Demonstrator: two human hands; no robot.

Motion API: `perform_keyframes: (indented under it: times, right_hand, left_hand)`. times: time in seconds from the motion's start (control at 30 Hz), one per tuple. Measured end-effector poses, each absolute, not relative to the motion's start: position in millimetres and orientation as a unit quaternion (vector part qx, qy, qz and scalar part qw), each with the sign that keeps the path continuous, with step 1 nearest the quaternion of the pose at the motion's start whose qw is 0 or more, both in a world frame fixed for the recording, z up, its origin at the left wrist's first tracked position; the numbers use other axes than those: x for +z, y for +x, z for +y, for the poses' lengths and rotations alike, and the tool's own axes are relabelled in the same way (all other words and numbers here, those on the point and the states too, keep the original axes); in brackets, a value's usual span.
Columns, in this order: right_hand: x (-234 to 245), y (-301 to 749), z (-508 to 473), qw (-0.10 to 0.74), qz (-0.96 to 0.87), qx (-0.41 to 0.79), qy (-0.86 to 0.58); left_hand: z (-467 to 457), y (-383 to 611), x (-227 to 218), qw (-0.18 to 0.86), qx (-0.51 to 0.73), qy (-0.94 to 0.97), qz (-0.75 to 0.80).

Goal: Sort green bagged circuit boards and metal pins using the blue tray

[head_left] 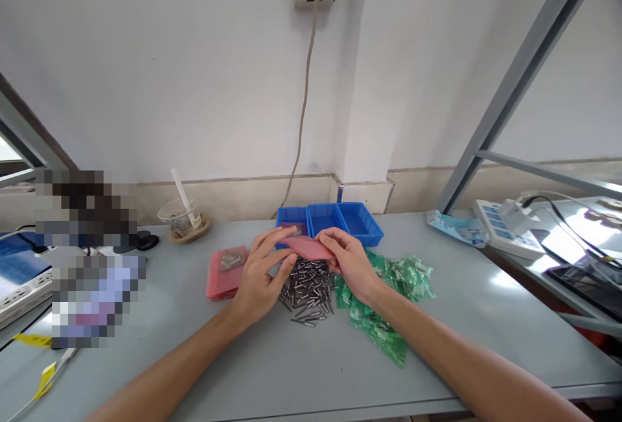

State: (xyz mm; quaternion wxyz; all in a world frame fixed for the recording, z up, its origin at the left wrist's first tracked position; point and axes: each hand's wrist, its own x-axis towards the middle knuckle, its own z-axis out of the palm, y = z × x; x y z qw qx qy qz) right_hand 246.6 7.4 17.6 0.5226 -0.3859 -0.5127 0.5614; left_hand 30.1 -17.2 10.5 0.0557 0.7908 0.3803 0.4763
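My right hand (350, 263) is closed on a pink plastic bag (308, 248), pinching its right end between thumb and fingers. My left hand (262, 274) is at the bag's left end, its fingers stretched out and the thumb apart from them. Whether its fingertips touch the plastic is hard to tell. Beneath the bag lies a heap of small metal pins (311, 289), loose on the table. A stack of flat pink bags (224, 282) rests beside my left hand, with a small bag of metal parts (232, 258) on top. Green plastic bags (379, 318) with metal parts inside lie by my right forearm.
A blue three-part bin (362, 224) stands behind my hands, a pink bag in its left compartment. A cup with a straw (179, 214) is at the back left. A light blue packet (457, 229) and a white power strip (508, 231) lie right. Another person appears left, blurred.
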Motion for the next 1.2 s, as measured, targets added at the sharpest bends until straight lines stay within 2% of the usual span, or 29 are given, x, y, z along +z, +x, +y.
perform_keyframes:
  times: [0.3, 0.53, 0.8, 1.2]
  right_hand:
    - [16.8, 244.2, 4.1, 0.504, -0.521, 0.56, -0.402]
    - [16.2, 245.4, 4.0, 0.527, -0.506, 0.56, -0.39]
    - [22.4, 244.1, -1.1, 0.481, -0.554, 0.547, -0.404]
    - [22.0, 243.4, -1.0, 0.5, -0.516, 0.57, -0.399]
  left_hand:
    - [-10.0, 28.7, -2.0, 0.082, 0.455, 0.791, 0.401]
    - [-7.6, 26.5, -3.0, 0.081, 0.45, 0.795, 0.399]
    - [-13.5, 30.9, 7.7, 0.111, 0.486, 0.733, 0.462]
    - [-18.1, 32.0, 12.6, 0.103, 0.508, 0.749, 0.413]
